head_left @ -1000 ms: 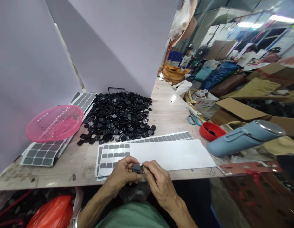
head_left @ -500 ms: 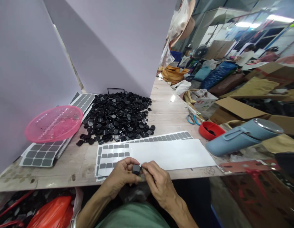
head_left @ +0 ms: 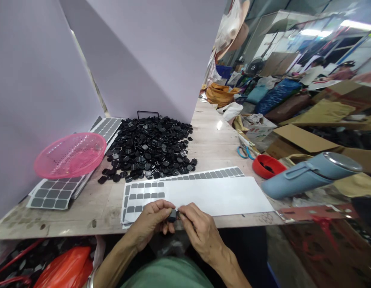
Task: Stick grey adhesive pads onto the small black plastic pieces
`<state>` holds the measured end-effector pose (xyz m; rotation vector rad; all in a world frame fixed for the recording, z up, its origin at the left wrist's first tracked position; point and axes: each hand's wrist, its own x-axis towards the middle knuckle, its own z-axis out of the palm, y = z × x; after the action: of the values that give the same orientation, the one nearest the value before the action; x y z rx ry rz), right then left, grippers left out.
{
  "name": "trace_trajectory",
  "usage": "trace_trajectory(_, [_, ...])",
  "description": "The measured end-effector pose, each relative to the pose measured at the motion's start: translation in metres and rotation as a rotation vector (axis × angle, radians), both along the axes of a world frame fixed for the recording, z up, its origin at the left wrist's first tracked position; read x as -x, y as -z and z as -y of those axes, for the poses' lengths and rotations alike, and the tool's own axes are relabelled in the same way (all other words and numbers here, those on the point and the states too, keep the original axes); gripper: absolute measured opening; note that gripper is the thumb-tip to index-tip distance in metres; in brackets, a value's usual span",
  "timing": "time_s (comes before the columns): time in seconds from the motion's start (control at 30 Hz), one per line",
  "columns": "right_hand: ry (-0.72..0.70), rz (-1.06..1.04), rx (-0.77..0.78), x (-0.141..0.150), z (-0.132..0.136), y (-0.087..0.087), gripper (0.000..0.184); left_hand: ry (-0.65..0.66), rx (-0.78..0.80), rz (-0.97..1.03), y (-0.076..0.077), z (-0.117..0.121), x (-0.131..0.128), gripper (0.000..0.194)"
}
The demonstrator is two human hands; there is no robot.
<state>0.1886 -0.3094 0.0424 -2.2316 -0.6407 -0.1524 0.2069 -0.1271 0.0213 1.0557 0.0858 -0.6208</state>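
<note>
My left hand (head_left: 152, 221) pinches a small black plastic piece (head_left: 172, 215) at the table's front edge. My right hand (head_left: 198, 226) meets it from the right, fingertips closed against the same piece. Both hands hover over the near edge of a white sticker sheet (head_left: 209, 194) that carries grey squares on its left part. Behind the sheet lies a large heap of black plastic pieces (head_left: 149, 146).
A pink basket (head_left: 70, 155) rests on more grey sticker sheets (head_left: 52, 195) at the left. A red lid (head_left: 266, 166), blue scissors (head_left: 244, 151) and a blue bottle (head_left: 311, 174) lie at the right. Grey partition walls stand behind. An orange bag (head_left: 64, 266) sits below the table.
The black piece has been turned slightly between the fingers, and my left fingers have spread a little. The hands stay in the same place.
</note>
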Motion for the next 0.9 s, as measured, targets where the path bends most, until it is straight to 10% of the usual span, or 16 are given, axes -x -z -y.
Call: trace_trajectory(0.9, [0.006,0.005,0.151,-0.014,-0.010,-0.001,0.022,-0.135,-0.257,0.094,-0.005,-0.001,-0.010,0.032])
